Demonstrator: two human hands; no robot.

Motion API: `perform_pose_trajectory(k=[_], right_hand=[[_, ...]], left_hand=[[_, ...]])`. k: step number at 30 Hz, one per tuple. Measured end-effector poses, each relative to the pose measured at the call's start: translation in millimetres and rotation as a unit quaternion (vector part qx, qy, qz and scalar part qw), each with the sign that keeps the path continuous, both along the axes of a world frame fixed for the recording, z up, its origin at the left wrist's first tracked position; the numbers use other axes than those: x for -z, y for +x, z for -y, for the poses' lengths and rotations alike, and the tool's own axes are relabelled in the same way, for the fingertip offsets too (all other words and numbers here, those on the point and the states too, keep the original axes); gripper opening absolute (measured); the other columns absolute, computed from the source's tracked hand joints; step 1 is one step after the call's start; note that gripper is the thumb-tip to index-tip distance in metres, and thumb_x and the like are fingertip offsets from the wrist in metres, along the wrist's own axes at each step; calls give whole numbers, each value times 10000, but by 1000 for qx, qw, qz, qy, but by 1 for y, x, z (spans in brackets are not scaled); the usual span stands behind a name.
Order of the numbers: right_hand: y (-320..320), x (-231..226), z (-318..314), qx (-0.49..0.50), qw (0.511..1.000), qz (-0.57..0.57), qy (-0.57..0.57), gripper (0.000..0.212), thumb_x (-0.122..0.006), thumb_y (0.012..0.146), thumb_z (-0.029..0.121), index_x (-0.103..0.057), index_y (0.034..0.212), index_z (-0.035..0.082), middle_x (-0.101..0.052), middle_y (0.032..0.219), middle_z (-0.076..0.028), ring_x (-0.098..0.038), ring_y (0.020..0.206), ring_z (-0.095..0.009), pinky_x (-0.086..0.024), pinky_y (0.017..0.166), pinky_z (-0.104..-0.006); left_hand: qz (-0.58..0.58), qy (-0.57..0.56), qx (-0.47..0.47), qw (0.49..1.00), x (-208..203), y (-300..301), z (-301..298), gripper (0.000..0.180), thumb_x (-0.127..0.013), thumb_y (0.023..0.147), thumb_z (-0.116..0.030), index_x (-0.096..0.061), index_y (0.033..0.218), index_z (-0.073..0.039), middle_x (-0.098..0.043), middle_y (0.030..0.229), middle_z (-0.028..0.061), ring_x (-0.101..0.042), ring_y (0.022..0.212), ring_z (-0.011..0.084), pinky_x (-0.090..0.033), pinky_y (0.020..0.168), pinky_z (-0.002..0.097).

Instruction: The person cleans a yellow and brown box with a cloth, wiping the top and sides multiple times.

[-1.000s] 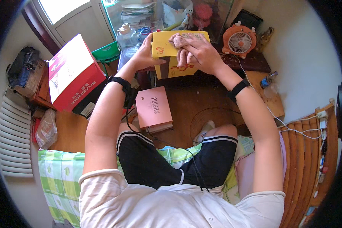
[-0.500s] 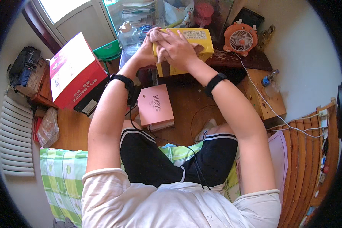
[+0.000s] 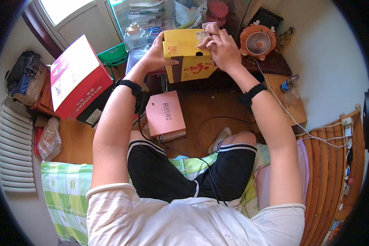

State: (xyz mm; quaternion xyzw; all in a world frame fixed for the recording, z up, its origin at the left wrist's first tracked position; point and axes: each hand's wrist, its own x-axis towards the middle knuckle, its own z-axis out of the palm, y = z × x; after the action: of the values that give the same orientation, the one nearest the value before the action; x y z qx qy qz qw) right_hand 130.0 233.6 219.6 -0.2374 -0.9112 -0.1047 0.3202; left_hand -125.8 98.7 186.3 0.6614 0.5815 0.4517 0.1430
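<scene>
The left hand [image 3: 155,57] clamps the left end of a boxy, smooth yellow carton [image 3: 182,45], thumb across its front, at the dark table [image 3: 276,67]'s near edge. The right hand [image 3: 226,51] bunches a soft, crumpled pinkish cloth [image 3: 209,32] in curled fingers, hiding the carton's right top corner. A clear plastic jug [image 3: 135,40] stands beyond the left hand, a round orange fan [image 3: 258,41] near the right.
</scene>
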Motion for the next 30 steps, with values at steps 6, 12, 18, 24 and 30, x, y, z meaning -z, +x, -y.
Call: perform_pose_trajectory(k=[6, 12, 18, 24, 30], right_hand=[[-33, 4, 33, 1, 1000, 0, -22, 557, -646, 913, 271, -514, 1367, -24, -489, 1408, -254, -446, 1356, -404, -402, 1127, -504], [-117, 8, 92, -132, 988, -84, 7, 500, -570, 942, 351, -613, 1257, -35, -531, 1390, -251, -453, 1358, -407, -335, 1160, -506], [-111, 17, 83, -156, 986, -54, 29, 433, -564, 926, 250, -607, 1263, -18, -510, 1412, -264, -450, 1361, -421, -333, 1160, -495], [-69, 14, 29, -50, 997, 7, 51, 320, -470, 993, 219, -621, 1198, 25, -474, 1466, -225, -412, 1400, -393, -322, 1177, -490], [-10, -6, 2, 43, 998, 32, -22, 485, -596, 929, 251, -526, 1367, 56, -433, 1497, -200, -359, 1432, -376, -292, 1187, -472]], left_hand=[[9, 20, 12, 1000, 10, -5, -4, 1244, -918, 623, -252, -116, 1539, 3, -381, 1468, 258, -376, 1401, 328, -320, 1166, 378], [-187, 125, -26, 974, 46, -57, -1, 917, -856, 694, -193, -377, 1467, -80, -462, 1434, 182, -421, 1362, 332, -338, 1157, 391], [-196, -28, 34, 980, 36, -39, -5, 629, -801, 721, -228, -598, 1309, -133, -465, 1448, 177, -370, 1378, 385, -261, 1188, 440], [-42, 51, 15, 998, 17, -3, -14, 1155, -908, 623, -311, -245, 1524, -25, -351, 1498, 253, -319, 1431, 362, -258, 1200, 390], [9, -9, -2, 1000, 7, -8, -4, 1299, -927, 599, -260, -80, 1538, 37, -338, 1500, 266, -360, 1411, 345, -304, 1177, 362]])
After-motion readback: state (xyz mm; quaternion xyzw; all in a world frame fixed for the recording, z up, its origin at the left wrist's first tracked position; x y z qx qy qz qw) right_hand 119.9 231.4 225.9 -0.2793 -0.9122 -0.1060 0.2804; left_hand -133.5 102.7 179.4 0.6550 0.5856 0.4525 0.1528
